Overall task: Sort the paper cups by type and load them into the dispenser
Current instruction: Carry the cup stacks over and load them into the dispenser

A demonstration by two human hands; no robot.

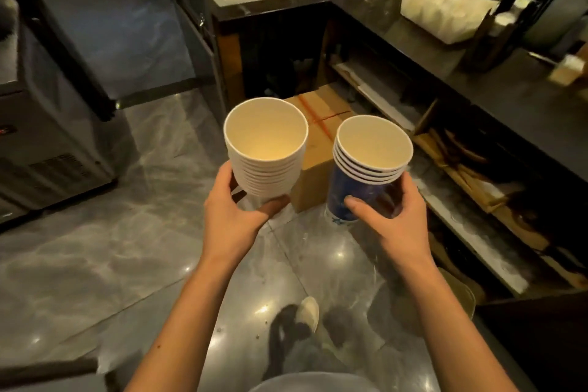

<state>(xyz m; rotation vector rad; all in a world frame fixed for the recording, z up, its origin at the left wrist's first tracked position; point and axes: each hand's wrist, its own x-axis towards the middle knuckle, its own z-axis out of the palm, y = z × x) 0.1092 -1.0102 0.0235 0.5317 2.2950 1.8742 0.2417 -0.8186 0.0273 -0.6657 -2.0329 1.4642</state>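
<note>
1. While both stacks are held upright over the glossy floor [95, 264], the sorting looks done for the cups in hand: plain white ones on one side, blue printed ones on the other, with no mixing visible in either

2. Left hand [234, 216]: its grip is closed round the lower part of the white cup stack [265, 165], thumb on the near side, fingers under and behind; about ten nested rims show

3. Right hand [399, 219]: its grip is wrapped round the blue cup stack [366, 181], thumb across the printed wall, fingers on the far side; four or five rims show

4. The two stacks are held side by side, near each other but apart, in front of a taped cardboard box [318, 143] standing on the floor

5. Loading appears to be still ahead: neither stack is in a dispenser, and I cannot pick one out with certainty among the blurred items on the dark worktop [477, 73] to the right

6. Whether further unsorted cups remain elsewhere cannot be told from this view
</note>
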